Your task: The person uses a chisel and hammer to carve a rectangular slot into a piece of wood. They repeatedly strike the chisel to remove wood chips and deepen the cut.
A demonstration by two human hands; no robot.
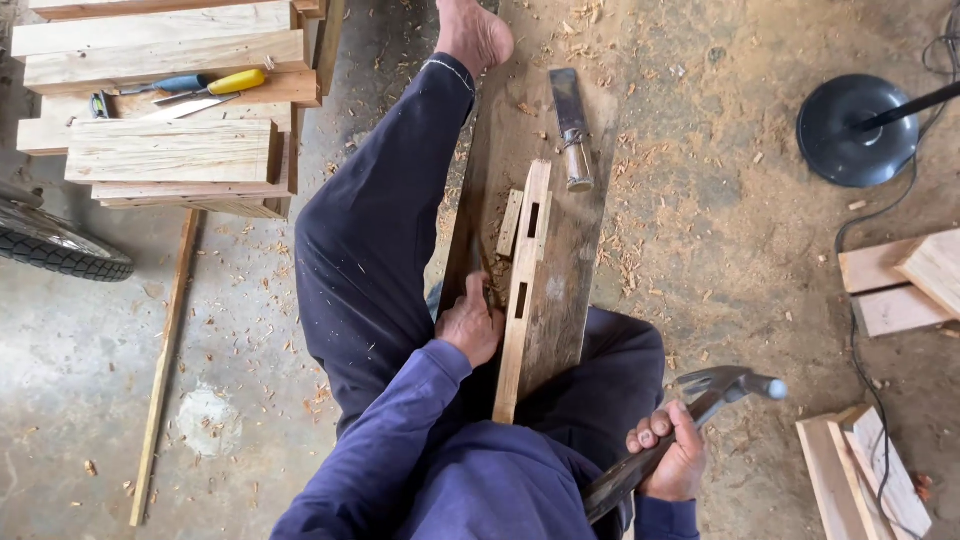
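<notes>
I sit on the floor with a long wooden rail [522, 300] lying on a wide plank [560, 250] between my legs. The rail has two rectangular slots cut into it. My left hand [470, 322] rests beside the rail's left edge and grips a small dark tool, probably a chisel, mostly hidden by the fingers. My right hand [668, 452] is shut on the handle of a claw hammer [700, 400], held out to the right, away from the rail. A short wood offcut [511, 222] lies beside the rail.
A broad flat blade [571, 125] lies on the plank's far end. Stacked timber [170, 110] with a yellow-handled tool [215, 88] sits at upper left, a tyre [60, 245] at left, a thin strip [165, 360] on the floor. A round lamp base [858, 128] and boards [900, 285] lie right.
</notes>
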